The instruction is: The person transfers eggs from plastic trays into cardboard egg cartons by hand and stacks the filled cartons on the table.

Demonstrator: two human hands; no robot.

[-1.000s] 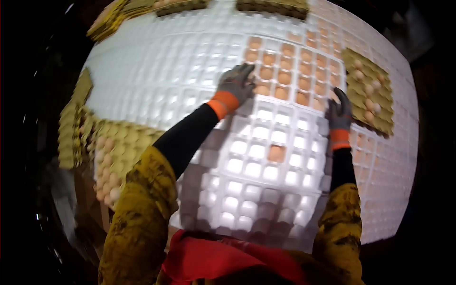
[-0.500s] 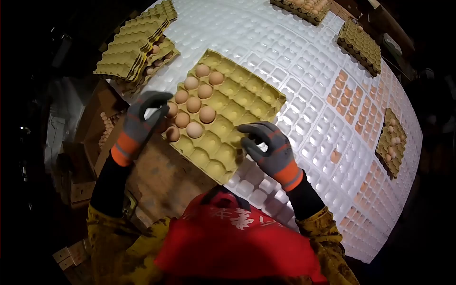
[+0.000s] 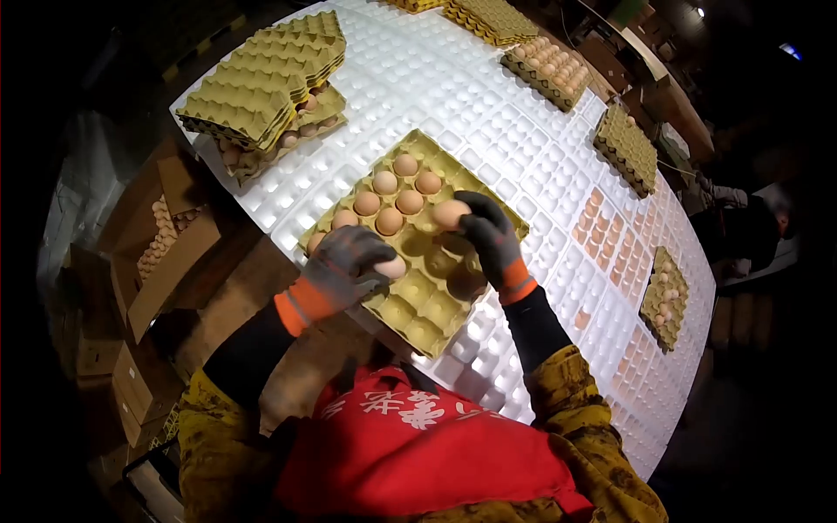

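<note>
A yellowish pulp egg tray (image 3: 418,312) lies in front of me, with brown eggs (image 3: 389,221) in its far-left cups and vacant cups along its near and right parts. My left hand (image 3: 349,264), in a grey glove with an orange cuff, reaches over the tray's left side, its fingers closed around a pale egg (image 3: 391,268). Whether that egg still rests in its cup I cannot tell. My right hand (image 3: 490,234), gloved alike, pinches a brown egg (image 3: 450,214) between thumb and fingers above the tray.
White dimpled sheeting (image 3: 558,166) covers the table, with eggs set in some hollows at right. Stacked trays (image 3: 270,74) stand at back left. More egg-filled trays (image 3: 549,71) line the far and right sides. An open carton (image 3: 174,261) holds eggs at left. A person (image 3: 741,227) is at far right.
My right hand has picked up an egg and holds it over the tray. My left hand has moved right, from the tray's left edge onto the pale egg. The camera view has shifted.
</note>
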